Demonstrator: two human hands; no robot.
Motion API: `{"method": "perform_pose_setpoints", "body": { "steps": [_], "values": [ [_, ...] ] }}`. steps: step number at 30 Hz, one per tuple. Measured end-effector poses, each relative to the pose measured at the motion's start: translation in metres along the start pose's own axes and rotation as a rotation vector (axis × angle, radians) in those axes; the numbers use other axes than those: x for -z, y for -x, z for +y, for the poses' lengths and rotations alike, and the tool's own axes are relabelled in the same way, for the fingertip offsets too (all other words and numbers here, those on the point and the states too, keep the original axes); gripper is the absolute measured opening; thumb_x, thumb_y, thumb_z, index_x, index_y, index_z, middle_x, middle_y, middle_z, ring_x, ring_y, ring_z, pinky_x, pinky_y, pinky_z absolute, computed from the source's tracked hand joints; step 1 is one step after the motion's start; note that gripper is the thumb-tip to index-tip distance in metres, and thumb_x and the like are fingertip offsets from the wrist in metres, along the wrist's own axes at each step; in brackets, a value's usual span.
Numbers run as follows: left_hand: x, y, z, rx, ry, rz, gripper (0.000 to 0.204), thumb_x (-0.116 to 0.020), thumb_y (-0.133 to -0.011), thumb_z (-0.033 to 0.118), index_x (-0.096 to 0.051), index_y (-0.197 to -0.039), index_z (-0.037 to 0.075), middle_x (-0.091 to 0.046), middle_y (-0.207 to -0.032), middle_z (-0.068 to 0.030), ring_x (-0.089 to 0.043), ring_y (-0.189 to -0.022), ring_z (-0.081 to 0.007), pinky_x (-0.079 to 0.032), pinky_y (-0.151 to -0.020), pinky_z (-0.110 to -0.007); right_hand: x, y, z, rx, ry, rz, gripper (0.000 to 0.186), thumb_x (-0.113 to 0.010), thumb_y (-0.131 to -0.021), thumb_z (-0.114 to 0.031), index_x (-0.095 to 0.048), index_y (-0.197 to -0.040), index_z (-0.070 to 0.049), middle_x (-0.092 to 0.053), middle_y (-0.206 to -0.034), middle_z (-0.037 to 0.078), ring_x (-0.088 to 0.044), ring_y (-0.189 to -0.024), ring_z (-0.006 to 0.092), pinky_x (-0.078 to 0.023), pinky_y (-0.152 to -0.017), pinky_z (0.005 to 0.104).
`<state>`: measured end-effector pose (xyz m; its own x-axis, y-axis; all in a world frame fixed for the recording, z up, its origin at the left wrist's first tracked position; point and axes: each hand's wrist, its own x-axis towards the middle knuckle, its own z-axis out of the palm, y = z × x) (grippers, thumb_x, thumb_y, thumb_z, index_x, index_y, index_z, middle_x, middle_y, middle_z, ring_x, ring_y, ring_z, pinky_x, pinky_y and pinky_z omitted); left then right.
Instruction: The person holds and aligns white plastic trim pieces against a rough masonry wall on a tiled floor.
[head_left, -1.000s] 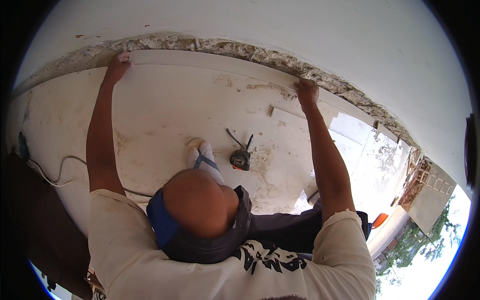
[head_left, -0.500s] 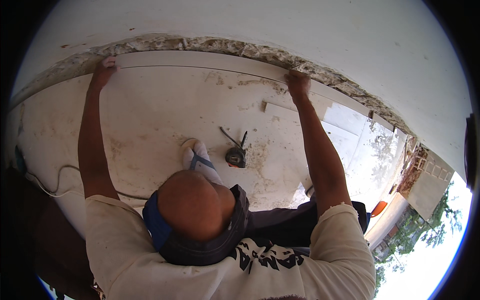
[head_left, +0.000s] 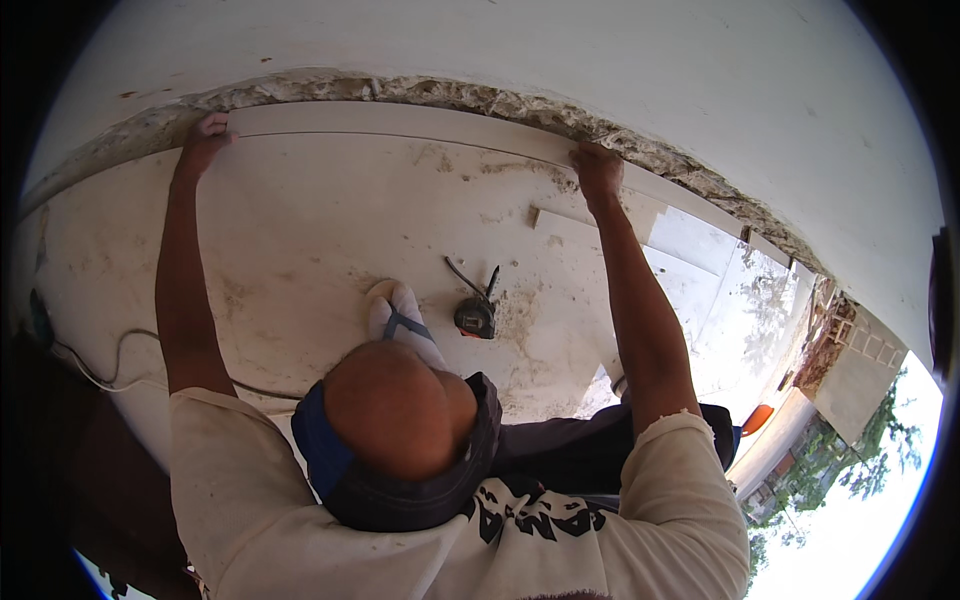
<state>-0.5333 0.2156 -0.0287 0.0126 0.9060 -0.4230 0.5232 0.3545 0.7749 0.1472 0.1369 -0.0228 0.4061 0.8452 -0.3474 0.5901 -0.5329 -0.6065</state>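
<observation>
A long, narrow pale tile strip [head_left: 400,120] lies along the foot of the wall, its near edge showing as a dark line against the floor. My left hand [head_left: 206,140] grips the strip's left end with bent fingers. Further right, my right hand [head_left: 597,170] is closed at the strip's near edge, its fingertips partly hidden. Between my arms, a black and orange tape measure [head_left: 474,317] rests on the floor. Beside it lie a dark pen-like stick [head_left: 493,281] and a thin, dark bent piece [head_left: 464,272].
Rough, chipped masonry [head_left: 450,95] runs behind the strip below the white wall [head_left: 480,40]. A loose pale tile piece [head_left: 565,225] lies near my right forearm. My sandalled foot [head_left: 402,312] stands left of the tape measure. A cable [head_left: 120,350] curves across the left floor.
</observation>
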Motion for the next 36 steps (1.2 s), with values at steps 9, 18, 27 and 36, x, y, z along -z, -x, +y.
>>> {"method": "perform_pose_setpoints", "body": {
  "steps": [9, 18, 27, 36],
  "values": [
    [-0.003, 0.003, 0.001, 0.015, 0.038, 0.059, 0.038, -0.071, -0.073, 0.007, -0.056, -0.107, 0.0, -0.064, -0.094, -0.0095, -0.059, -0.085, -0.0154, -0.046, -0.08, -0.029, 0.003, 0.01, -0.001, 0.082, -0.114, 0.024, 0.032, -0.071, -0.074, -0.01, -0.067, -0.102, 0.003, -0.064, -0.077, 0.005, -0.058, -0.066, 0.0106, -0.047, -0.061, 0.0263],
    [-0.004, 0.003, 0.013, 0.03, -0.01, 0.037, 0.038, -0.071, -0.073, 0.007, -0.056, -0.107, 0.0, -0.064, -0.093, -0.0101, -0.059, -0.086, -0.0159, -0.046, -0.081, -0.03, 0.0, 0.012, -0.007, 0.1, -0.056, 0.042, 0.032, -0.072, -0.076, -0.012, -0.067, -0.105, 0.001, -0.069, -0.09, 0.01, -0.064, -0.08, 0.015, -0.05, -0.07, 0.0277],
    [0.014, -0.002, -0.009, 0.031, 0.044, 0.04, 0.039, -0.072, -0.072, 0.009, -0.057, -0.108, 0.001, -0.064, -0.091, -0.0089, -0.058, -0.084, -0.0159, -0.045, -0.08, -0.03, -0.007, 0.012, -0.022, 0.086, 0.003, 0.021, 0.028, -0.068, -0.074, -0.015, -0.07, -0.1, -0.005, -0.07, -0.09, 0.015, -0.068, -0.086, 0.0244, -0.051, -0.08, 0.0331],
    [0.012, 0.001, 0.006, 0.048, -0.041, -0.018, 0.038, -0.07, -0.073, 0.01, -0.056, -0.107, 0.001, -0.064, -0.091, -0.0088, -0.058, -0.082, -0.0153, -0.045, -0.078, -0.029, -0.024, 0.025, -0.071, 0.236, 0.217, -0.095, 0.031, -0.059, -0.08, -0.022, -0.067, -0.109, -0.013, -0.068, -0.099, 0.017, -0.064, -0.095, 0.032, -0.049, -0.085, 0.0407]
  ]
}}
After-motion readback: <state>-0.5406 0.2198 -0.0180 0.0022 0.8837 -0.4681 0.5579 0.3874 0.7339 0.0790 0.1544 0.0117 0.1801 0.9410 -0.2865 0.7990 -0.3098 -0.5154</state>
